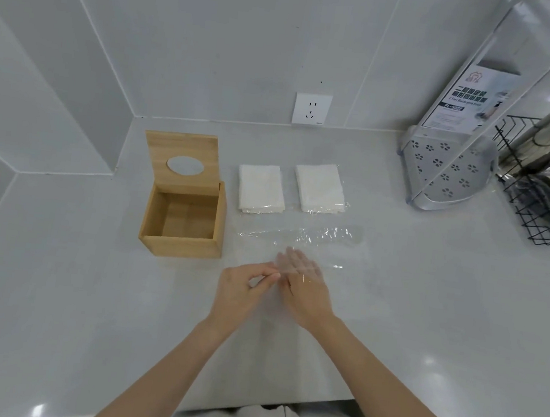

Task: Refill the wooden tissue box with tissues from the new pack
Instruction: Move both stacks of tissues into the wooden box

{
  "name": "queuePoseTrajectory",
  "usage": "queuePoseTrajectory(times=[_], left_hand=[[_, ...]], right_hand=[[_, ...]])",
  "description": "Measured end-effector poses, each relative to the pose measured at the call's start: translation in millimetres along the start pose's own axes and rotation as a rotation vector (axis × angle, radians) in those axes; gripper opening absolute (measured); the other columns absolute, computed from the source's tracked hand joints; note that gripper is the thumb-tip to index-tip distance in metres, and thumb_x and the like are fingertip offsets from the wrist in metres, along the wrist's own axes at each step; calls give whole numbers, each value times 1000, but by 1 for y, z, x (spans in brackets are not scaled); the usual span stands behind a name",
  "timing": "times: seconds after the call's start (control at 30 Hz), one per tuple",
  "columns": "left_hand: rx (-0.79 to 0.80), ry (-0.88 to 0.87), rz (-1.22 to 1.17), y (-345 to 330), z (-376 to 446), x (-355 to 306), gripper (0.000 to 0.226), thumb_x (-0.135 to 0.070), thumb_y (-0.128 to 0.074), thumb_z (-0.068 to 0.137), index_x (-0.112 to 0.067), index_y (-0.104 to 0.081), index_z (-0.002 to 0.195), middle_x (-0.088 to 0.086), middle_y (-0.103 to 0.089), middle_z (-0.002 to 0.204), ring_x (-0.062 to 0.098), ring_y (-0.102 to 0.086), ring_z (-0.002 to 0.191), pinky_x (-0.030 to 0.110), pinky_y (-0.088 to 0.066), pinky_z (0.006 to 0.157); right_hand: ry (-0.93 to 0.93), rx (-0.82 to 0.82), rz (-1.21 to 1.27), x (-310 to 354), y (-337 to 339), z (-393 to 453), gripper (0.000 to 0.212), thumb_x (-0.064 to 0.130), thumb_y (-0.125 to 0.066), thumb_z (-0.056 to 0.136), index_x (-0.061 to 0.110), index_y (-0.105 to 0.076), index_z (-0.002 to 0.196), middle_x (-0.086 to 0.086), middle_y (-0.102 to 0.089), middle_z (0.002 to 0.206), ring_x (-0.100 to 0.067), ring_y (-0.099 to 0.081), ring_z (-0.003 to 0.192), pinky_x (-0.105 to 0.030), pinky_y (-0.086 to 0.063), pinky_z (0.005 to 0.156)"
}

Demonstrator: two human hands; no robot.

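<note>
The wooden tissue box (183, 214) stands on the counter with its lid (181, 158) swung up; inside it looks empty. Right of it lie two white tissue stacks: one bare stack (261, 189) and one stack (320, 188) partly in clear wrap. A clear plastic glove or bag covers the fingers of my right hand (306, 288), which lies flat in front of the stacks. My left hand (241, 289) pinches the edge of that clear plastic at the right hand's side. A loose strip of clear plastic wrap (301, 235) lies between the hands and the stacks.
A wall socket (311, 109) sits behind the stacks. At the right stand a plastic-wrapped corner shelf (447, 172) and a black wire basket (540, 188) with dark packets. The counter's front edge (263, 405) runs just under my forearms.
</note>
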State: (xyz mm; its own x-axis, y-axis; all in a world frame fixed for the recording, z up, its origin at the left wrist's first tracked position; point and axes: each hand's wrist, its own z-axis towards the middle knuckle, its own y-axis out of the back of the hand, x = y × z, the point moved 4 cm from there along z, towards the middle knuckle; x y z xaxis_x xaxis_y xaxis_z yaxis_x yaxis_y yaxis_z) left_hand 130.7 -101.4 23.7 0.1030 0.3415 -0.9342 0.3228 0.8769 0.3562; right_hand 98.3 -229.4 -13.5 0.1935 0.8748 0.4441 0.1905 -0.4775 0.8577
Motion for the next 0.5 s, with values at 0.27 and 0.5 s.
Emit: queuePoseTrajectory(times=[0.27, 0.5], left_hand=[[-50, 264, -56, 10, -4, 15, 42, -24, -58, 88, -7, -53, 127, -8, -43, 138, 0, -41, 124, -3, -27, 92], [-227, 475, -88, 16, 6, 32, 26, -9, -59, 85, -2, -63, 110, 12, -69, 95, 19, -65, 88, 12, -44, 72]], right_hand=[[-76, 22, -125, 0, -2, 10, 50, 32, -18, 99, 21, -14, 147, 3, -11, 158, -12, -6, 145, -38, 0, 117], [-34, -103, -150, 8, -2, -1, 71, 40, -8, 80, 13, -51, 129, -8, -56, 133, -25, -49, 125, -38, -39, 101]])
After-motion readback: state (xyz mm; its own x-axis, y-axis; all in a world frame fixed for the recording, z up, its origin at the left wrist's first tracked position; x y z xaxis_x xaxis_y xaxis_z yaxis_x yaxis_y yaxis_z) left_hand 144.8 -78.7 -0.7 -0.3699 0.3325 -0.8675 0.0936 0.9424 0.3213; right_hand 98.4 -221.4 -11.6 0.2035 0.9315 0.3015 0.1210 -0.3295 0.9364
